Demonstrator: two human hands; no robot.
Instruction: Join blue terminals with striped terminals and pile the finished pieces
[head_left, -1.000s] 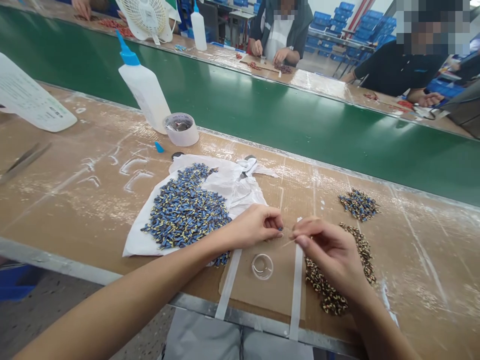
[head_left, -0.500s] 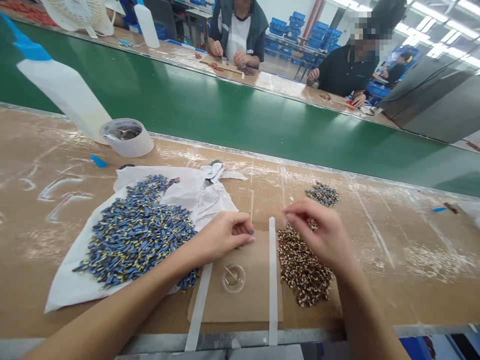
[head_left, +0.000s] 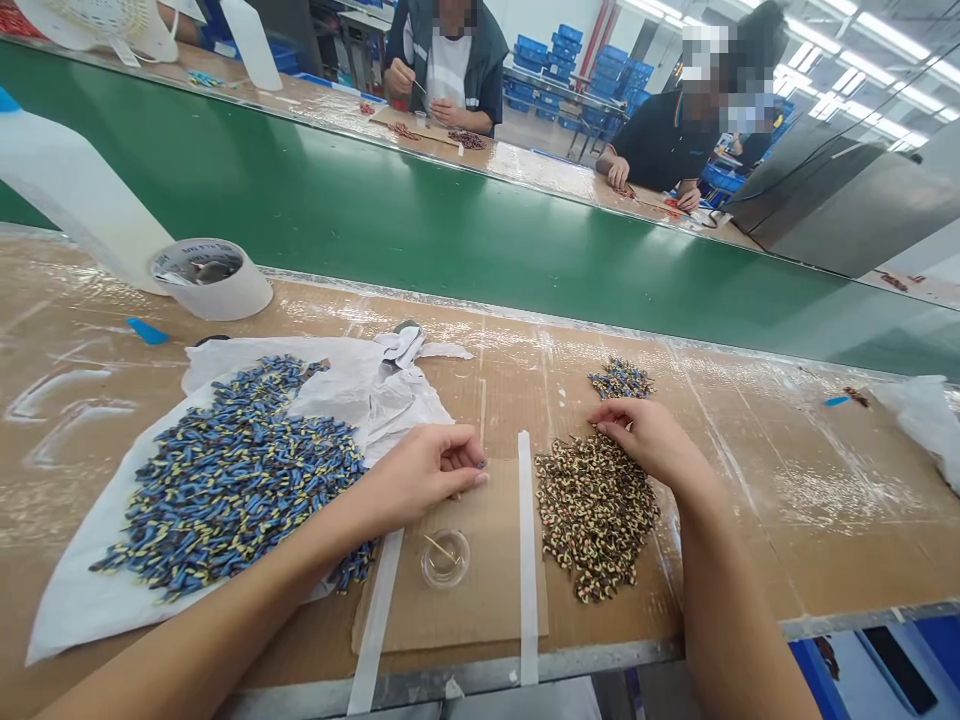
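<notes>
My left hand (head_left: 424, 472) rests on a taped cardboard pad (head_left: 487, 590), its fingers pinched round a small blue piece. A heap of blue and yellow parts (head_left: 232, 480) lies on a white plastic sheet (head_left: 82, 600) just left of that hand. My right hand (head_left: 645, 435) has curled fingers with the tips down on the far edge of a pile of brown and cream parts (head_left: 596, 515); what they grip is hidden. A small clear dish (head_left: 445, 557) with a thin stick in it stands on the pad below my left hand. A smaller blue pile (head_left: 621, 380) lies beyond my right hand.
A roll of white tape (head_left: 211, 278) and a white glue bottle (head_left: 71, 200) stand at the back left. A green conveyor belt (head_left: 480, 230) runs past the bench. Two people work on the far side. A white bag (head_left: 926, 415) lies at the right.
My right hand has moved right and down from beside my left hand onto the brown pile. The thin stick now lies in the clear dish. The view has swung to the right.
</notes>
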